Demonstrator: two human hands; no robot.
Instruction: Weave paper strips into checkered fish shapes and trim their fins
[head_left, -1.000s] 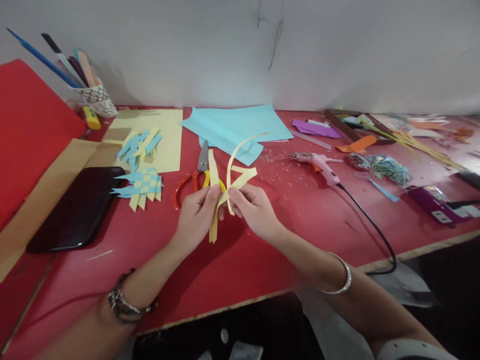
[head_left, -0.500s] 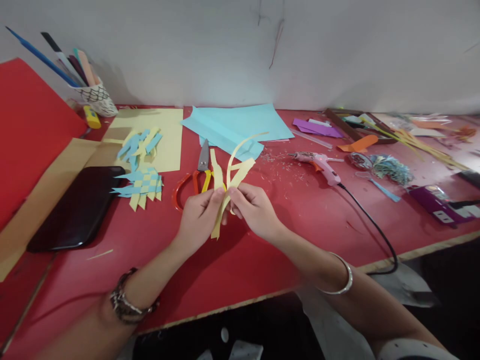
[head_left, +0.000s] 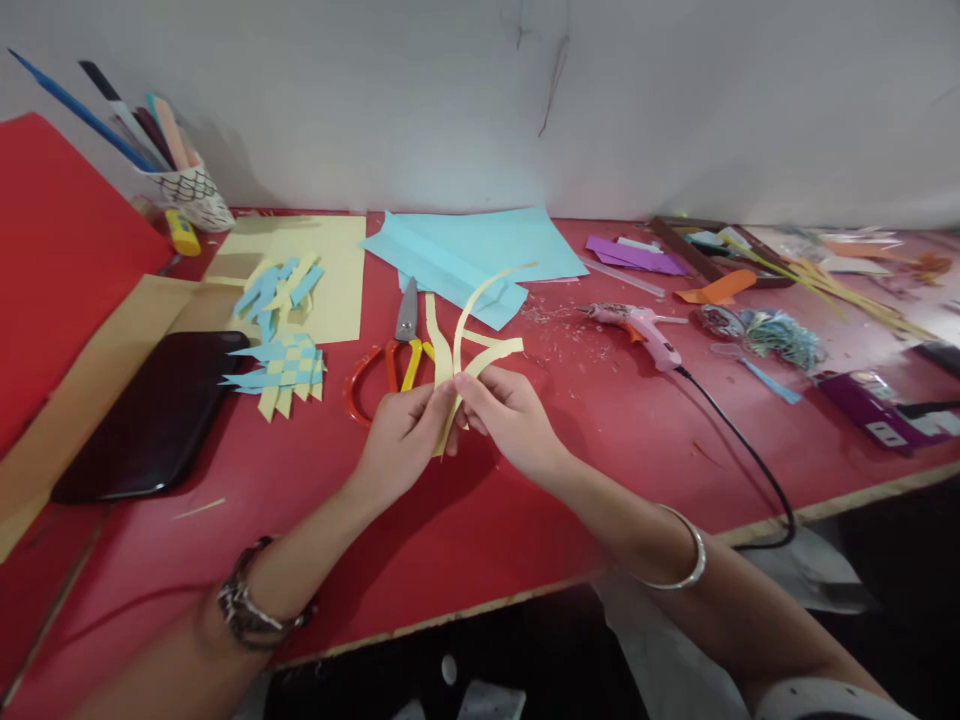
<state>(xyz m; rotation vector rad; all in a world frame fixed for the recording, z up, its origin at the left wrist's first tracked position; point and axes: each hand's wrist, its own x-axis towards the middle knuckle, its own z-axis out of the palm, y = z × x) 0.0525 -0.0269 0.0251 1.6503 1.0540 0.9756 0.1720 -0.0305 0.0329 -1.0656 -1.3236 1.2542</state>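
Pale yellow paper strips (head_left: 442, 345) are pinched between my two hands above the red table. My left hand (head_left: 401, 435) is closed on their lower left side, thumb on top. Close beside it, my right hand (head_left: 514, 420) pinches the strips at the fork, where several ends fan upward and one thin end curls right. How the strips join is hidden by my fingers. Just behind my left hand lie scissors (head_left: 406, 320) with orange and yellow handles. Left of them sits a woven blue and yellow paper piece (head_left: 289, 368).
Blue sheets (head_left: 480, 255) lie at the back by the wall. To the right are a pink glue gun (head_left: 645, 335) with a black cord, and a purple box (head_left: 870, 410). A black tray (head_left: 157, 420) and a pen cup (head_left: 199, 198) stand at left.
The right-hand ends of the yellow strips have bent lower and further right. Both hands have stayed nearly in place, and less strip shows below them.
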